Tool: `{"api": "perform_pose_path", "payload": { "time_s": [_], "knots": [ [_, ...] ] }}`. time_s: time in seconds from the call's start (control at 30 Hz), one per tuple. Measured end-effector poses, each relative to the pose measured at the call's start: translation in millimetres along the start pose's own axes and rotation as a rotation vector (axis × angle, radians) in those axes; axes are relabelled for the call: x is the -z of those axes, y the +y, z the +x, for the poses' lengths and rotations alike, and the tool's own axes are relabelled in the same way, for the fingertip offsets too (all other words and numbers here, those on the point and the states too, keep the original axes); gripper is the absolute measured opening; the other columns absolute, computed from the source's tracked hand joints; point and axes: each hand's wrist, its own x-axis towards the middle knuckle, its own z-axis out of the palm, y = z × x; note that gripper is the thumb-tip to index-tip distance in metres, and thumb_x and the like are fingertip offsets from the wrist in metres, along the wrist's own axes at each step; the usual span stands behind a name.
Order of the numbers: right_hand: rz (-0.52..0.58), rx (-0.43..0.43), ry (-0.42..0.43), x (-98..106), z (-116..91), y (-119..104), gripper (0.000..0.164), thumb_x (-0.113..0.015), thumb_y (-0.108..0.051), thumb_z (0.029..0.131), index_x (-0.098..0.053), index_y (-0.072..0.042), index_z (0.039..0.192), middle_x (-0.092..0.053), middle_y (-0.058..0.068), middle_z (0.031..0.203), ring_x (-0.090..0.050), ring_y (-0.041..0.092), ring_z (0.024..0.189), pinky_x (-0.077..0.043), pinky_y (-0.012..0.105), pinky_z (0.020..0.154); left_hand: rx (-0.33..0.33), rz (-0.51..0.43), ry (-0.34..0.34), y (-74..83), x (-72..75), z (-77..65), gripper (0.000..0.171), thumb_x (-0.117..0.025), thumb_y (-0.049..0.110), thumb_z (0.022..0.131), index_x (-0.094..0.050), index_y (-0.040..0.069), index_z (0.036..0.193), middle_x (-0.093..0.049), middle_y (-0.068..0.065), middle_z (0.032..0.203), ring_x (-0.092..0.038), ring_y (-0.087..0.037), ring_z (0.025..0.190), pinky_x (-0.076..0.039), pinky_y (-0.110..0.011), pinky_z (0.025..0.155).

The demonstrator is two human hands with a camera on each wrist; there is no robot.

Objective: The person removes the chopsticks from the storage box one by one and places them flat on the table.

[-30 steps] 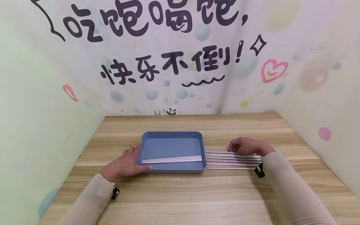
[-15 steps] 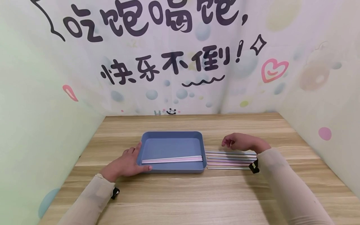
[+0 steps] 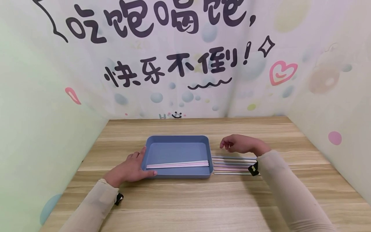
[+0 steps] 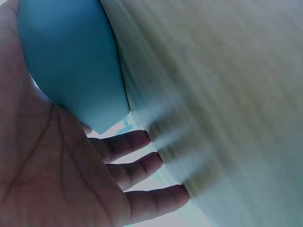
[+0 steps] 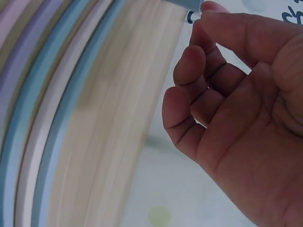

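My left hand [image 3: 129,167] rests against the left end of the blue-grey rectangular tray [image 3: 176,149], thumb over the front rim, fingers along the side wall. In the left wrist view the fingers are spread and fairly straight beside the tray corner [image 4: 75,61]. Inside the tray, near its front wall, lie several thin pink and white sticks [image 3: 177,164]. Nothing shows between the loosely curled fingers of my right hand [image 3: 240,143], raised behind a row of long pastel sticks [image 3: 229,166] on the table. The right forearm covers the right ends of that row.
Directly right of the tray, the row of sticks lies roughly parallel to its front edge. The wood-grain table [image 3: 185,206] ends at a printed backdrop [image 3: 179,96] with black lettering, and pale walls stand on both sides.
My right hand has lifted off the sticks and moved left and away from me, nearer the tray. The left hand, the tray and the sticks have stayed in place.
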Motion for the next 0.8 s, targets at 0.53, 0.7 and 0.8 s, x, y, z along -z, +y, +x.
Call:
{"api": "perform_pose_path", "payload": {
  "time_s": [0.53,0.7,0.8],
  "knots": [
    [0.000,0.118,0.023,-9.7,29.1,-30.2,0.026,-0.052,0.008,0.090,-0.062,0.002,0.114,-0.055,0.008,0.090,-0.048,0.019,0.080,-0.042,0.032,0.071,0.001,0.004,0.006,0.0,-0.3,-0.4,0.122,-0.062,0.074,0.081,-0.007,-0.006,0.156,-0.030,-0.037,0.147,-0.032,-0.052,0.134,-0.036,-0.061,0.103],
    [-0.007,0.126,0.021,-12.6,38.5,-42.6,0.026,-0.055,0.005,0.092,-0.064,0.000,0.116,-0.056,0.007,0.093,-0.050,0.020,0.085,-0.044,0.033,0.073,0.006,0.004,0.004,0.3,-0.2,-0.6,0.122,-0.062,0.074,0.081,-0.007,-0.006,0.156,-0.030,-0.037,0.147,-0.031,-0.052,0.135,-0.036,-0.061,0.103],
    [-0.015,0.119,0.013,-15.5,44.2,-50.0,0.027,-0.054,0.004,0.093,-0.064,-0.001,0.118,-0.057,0.007,0.095,-0.051,0.020,0.087,-0.045,0.033,0.076,0.009,0.005,0.004,0.2,-0.1,-0.1,0.122,-0.062,0.074,0.081,-0.007,-0.005,0.156,-0.030,-0.037,0.148,-0.031,-0.052,0.135,-0.036,-0.061,0.103]
  ]
}}
